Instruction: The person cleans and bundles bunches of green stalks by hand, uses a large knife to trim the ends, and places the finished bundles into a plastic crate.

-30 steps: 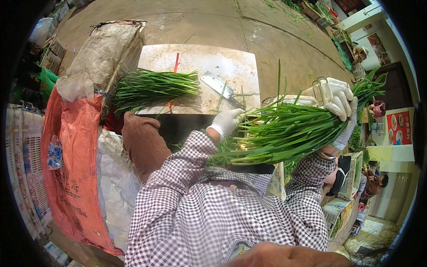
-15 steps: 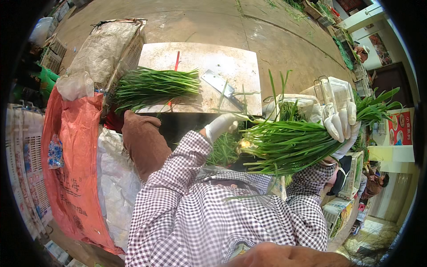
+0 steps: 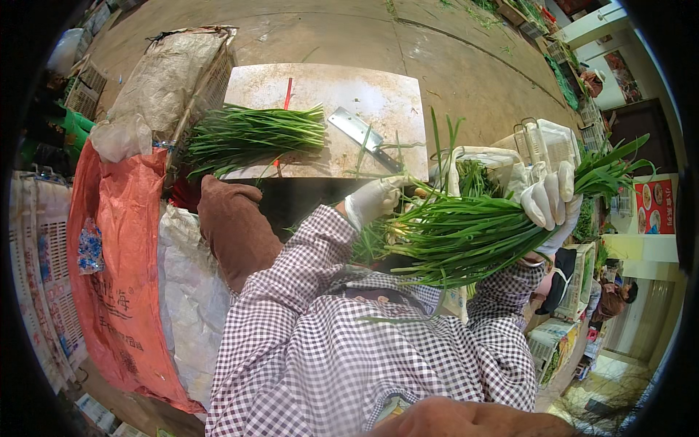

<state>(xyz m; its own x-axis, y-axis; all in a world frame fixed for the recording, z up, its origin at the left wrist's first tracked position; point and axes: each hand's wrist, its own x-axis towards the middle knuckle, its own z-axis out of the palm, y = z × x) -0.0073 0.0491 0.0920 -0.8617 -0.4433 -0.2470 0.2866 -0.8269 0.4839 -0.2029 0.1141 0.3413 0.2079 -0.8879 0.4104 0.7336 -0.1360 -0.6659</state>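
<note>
My right hand [image 3: 551,198], in a white glove, is wrapped round a thick bunch of long green garlic chives [image 3: 473,237]. The pale stem ends point left and the leaf tips hang out past the hand on the right. At the stem ends, my left hand [image 3: 375,198], also gloved, is closed with its fingertips pinching chives at the bunch's upper edge. Beyond, a white board [image 3: 255,84] carries a second bunch of chives [image 3: 258,138] lying flat, with a cleaver [image 3: 357,132] to its right. A red strip [image 3: 289,93] passes under that bunch.
A wicker crate covered with a woven sack [image 3: 171,80] stands left of the board. Nearer are a red sack [image 3: 120,269] and a brown cloth over my knee [image 3: 233,226]. A white basket [image 3: 546,146] sits behind my right hand. Loose greens [image 3: 370,244] lie below my left hand.
My left hand has moved slightly right and up, against the stem ends, its fingers now at the bunch. My right hand keeps its hold nearly in place.
</note>
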